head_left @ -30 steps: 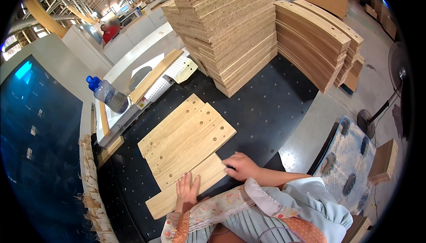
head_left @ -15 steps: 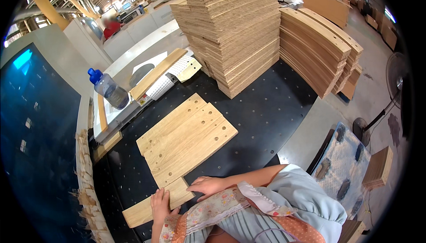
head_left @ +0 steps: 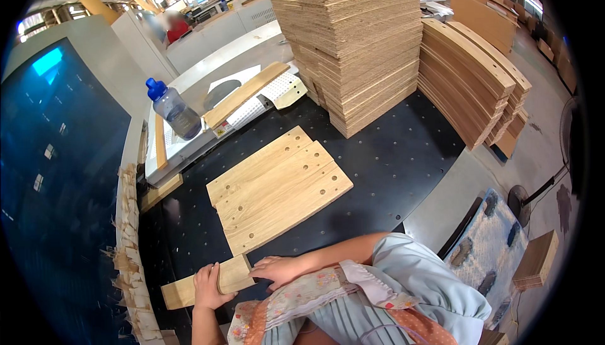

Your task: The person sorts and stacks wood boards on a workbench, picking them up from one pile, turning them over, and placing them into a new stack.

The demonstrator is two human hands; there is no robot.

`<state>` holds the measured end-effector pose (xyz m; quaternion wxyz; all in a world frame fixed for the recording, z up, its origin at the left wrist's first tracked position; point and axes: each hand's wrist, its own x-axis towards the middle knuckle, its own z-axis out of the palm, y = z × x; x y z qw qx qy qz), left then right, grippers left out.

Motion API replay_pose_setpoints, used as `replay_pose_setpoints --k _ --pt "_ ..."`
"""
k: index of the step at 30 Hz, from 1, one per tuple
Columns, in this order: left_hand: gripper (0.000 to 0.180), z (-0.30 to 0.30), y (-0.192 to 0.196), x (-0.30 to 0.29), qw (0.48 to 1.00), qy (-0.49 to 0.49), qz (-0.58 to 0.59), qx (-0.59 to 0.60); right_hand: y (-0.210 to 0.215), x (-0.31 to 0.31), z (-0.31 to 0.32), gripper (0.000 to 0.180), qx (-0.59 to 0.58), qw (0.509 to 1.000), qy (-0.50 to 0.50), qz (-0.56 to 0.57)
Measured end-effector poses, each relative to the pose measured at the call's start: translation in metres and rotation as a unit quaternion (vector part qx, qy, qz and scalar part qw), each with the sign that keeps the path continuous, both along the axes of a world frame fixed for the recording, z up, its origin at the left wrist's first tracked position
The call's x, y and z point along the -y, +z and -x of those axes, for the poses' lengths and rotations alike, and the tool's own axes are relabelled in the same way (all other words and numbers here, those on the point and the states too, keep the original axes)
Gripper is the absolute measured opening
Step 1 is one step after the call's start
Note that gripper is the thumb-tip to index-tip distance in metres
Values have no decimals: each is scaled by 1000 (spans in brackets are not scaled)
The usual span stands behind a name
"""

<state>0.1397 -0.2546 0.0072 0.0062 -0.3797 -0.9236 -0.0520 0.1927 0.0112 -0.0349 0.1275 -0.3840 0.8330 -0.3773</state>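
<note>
A plain wooden board point(head_left: 236, 274) lies at the near edge of the black table, just short of three light wooden boards point(head_left: 280, 187) set side by side with drilled holes near their ends. Across its middle, my left hand point(head_left: 210, 287) grips it, fingers over the top and thumb along the near side. My right hand point(head_left: 277, 270) rests against the board's right end, its fingers stretched toward it and the fingertips touching the edge.
A tall stack of curved wooden panels point(head_left: 372, 49) stands behind the boards, with drilled curved boards point(head_left: 469, 86) to its right. A blue-capped bottle point(head_left: 176, 113) sits at the left. A patterned mat point(head_left: 488, 250) and a fan point(head_left: 520, 199) are at the right.
Both hands and the plain board have shifted left, and a gap now shows between it and the three drilled boards. The view has also turned slightly.
</note>
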Motion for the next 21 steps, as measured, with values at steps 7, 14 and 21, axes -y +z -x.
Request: replay_pose_setpoints --k 7,14,21 --pt "95 4 2 1 1000 -20 -12 -3 -18 -3 -6 72 -5 1000 -10 21" --pt "90 0 3 21 999 2 -38 -14 -26 -4 -7 72 -14 999 13 -29" --pt "89 6 -4 43 998 46 -45 -21 -34 -11 -3 67 -28 999 20 -27"
